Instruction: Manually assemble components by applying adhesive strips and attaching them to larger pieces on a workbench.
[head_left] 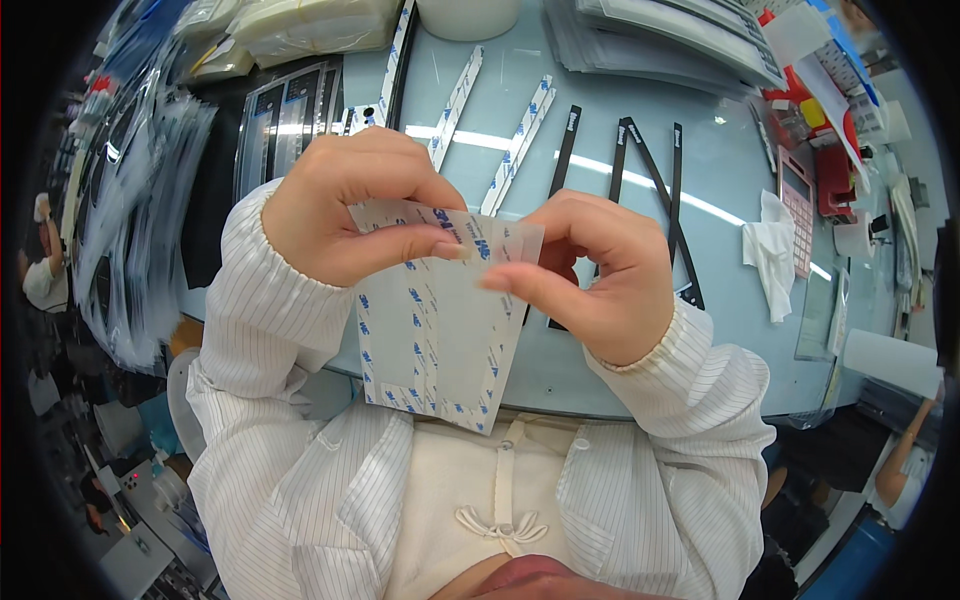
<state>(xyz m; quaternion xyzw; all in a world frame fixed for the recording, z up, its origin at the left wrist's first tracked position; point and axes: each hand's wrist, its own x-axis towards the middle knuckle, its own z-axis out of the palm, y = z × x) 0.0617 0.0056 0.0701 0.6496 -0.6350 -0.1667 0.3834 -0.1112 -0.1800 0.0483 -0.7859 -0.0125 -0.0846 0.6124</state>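
Observation:
Between my two hands hangs a translucent sheet of adhesive backing (455, 310) with blue-printed strips along its edges and middle. My left hand (365, 210) pinches its top edge, thumb in front and fingers behind. At the top right corner, my right hand (600, 270) grips the same sheet between thumb and curled fingers. The sheet tilts over the near table edge, in front of my chest. Behind my hands lie white strips with blue print (520, 140) and several narrow black strips (620, 165) on the table.
The pale blue-grey table (720, 350) has plastic-wrapped stacks (315, 30) at the back left and a pile of clear sheets (660, 45) at the back right. Hanging film sheets (140, 230) crowd the left. A pink calculator (797, 205) and crumpled white tissue (770, 250) lie right.

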